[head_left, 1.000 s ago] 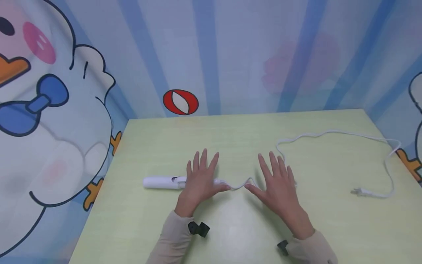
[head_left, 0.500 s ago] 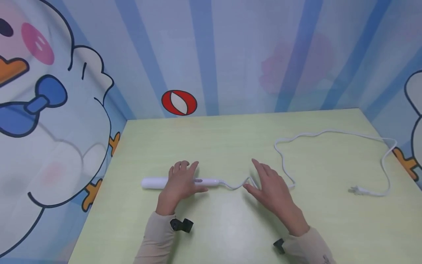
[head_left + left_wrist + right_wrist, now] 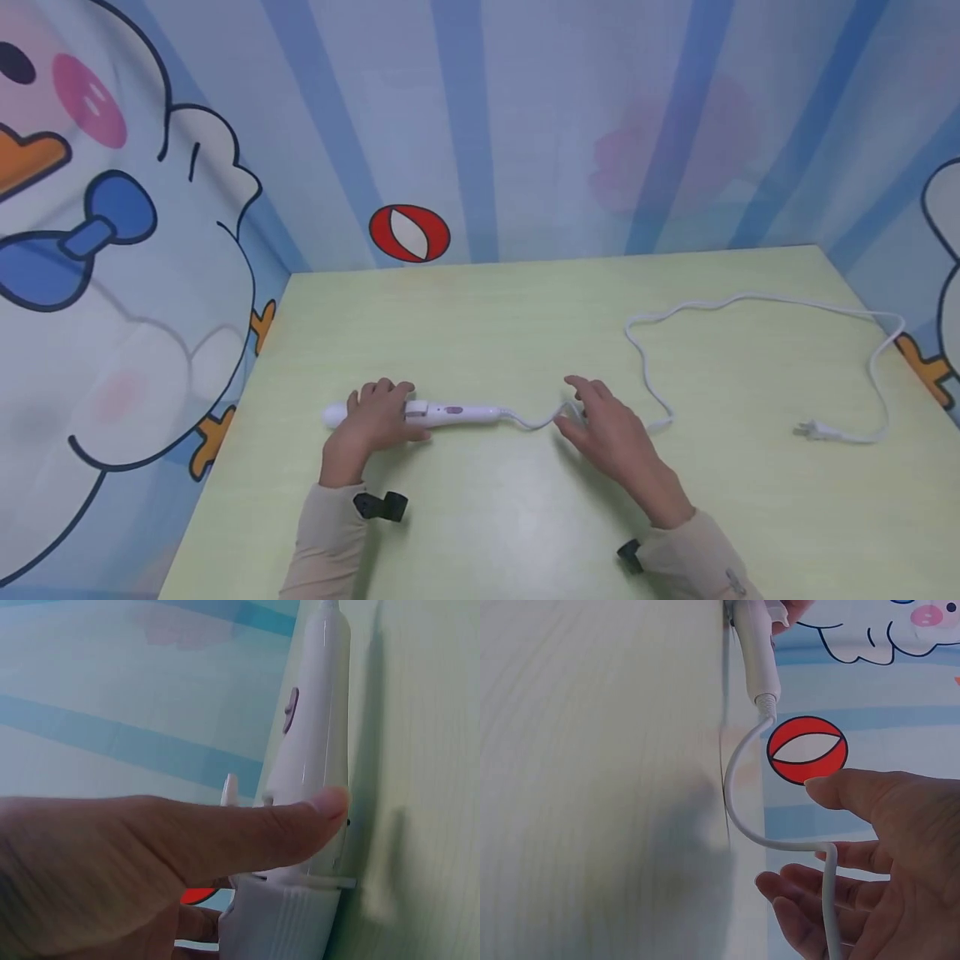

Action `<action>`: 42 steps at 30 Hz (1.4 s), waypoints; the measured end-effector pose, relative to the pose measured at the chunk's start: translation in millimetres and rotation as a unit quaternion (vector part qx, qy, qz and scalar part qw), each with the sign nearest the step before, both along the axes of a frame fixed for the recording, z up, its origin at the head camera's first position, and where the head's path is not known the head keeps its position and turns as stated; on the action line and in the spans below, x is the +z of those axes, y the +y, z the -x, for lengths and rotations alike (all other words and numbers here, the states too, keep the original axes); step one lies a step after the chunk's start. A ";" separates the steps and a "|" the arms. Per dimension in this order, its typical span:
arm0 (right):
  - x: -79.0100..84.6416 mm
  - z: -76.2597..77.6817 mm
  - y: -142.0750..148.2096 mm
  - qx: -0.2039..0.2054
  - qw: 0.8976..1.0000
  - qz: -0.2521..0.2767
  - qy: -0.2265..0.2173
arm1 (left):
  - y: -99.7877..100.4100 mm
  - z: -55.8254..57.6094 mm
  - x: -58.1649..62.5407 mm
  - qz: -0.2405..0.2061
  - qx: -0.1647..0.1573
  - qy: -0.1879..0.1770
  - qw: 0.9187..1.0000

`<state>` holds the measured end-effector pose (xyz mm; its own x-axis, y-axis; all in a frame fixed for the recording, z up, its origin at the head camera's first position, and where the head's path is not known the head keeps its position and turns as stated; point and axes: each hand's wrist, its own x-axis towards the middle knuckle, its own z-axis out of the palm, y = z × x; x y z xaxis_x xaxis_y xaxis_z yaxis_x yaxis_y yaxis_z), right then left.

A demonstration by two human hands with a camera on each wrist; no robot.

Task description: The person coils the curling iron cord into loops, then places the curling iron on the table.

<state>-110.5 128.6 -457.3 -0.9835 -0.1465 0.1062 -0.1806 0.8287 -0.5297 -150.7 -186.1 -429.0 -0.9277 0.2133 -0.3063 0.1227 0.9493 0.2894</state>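
Observation:
A white curling iron (image 3: 468, 414) lies sideways on the table, with a mauve button on its handle and a wide cover toward its left end. My left hand (image 3: 369, 422) holds it near the cover; in the left wrist view the thumb (image 3: 255, 834) crosses the body and the fingers are partly hidden behind. From the handle's right end runs a white cord (image 3: 531, 427). My right hand (image 3: 613, 433) hovers around the cord's bend, thumb and fingers apart. The right wrist view shows the cord (image 3: 739, 802) passing between thumb and fingers without being pinched.
The cord loops across the right side of the pale table (image 3: 487, 333) and ends in a two-pin plug (image 3: 817, 431). A wall (image 3: 540, 125) with cartoon prints rises behind the table. Each sleeve carries a small black camera mount (image 3: 381, 506).
My left hand has slid left along the curling iron from the handle to the cover, its fingers bending around it. The right hand's spread fingers have drawn in and curved slightly.

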 end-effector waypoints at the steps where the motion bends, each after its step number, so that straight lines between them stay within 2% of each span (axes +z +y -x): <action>1: -0.6 0.5 -0.3 -0.001 1.000 -0.002 -0.002 | -1.6 0.8 -0.9 0.000 -0.001 -0.002 1.000; 8: -4.5 2.4 -2.5 0.004 1.000 -0.001 0.005 | -14.3 3.5 -8.0 -0.006 -0.007 0.003 1.000; 13: -5.9 4.0 -3.9 0.007 1.000 -0.001 -0.001 | -20.7 3.5 -13.5 -0.033 -0.023 0.023 0.999; 19: -7.9 3.7 -6.5 0.008 1.000 -0.003 -0.002 | -26.4 4.2 -18.8 -0.054 -0.051 0.044 0.996; 31: -6.7 12.6 -9.2 -0.015 1.000 0.018 -0.006 | -40.8 7.3 -35.9 -0.111 -0.072 0.076 0.988; 34: -4.7 12.5 -8.0 -0.021 1.000 0.020 -0.010 | -42.9 7.1 -36.7 -0.126 -0.082 0.091 0.984; 37: -0.4 10.6 -5.1 -0.022 0.999 0.029 -0.002 | -43.9 6.0 -33.9 -0.161 -0.087 0.098 0.978; 42: 7.7 8.6 2.2 -0.016 0.998 0.064 -0.001 | -40.1 4.5 -20.1 -0.219 -0.084 0.093 0.968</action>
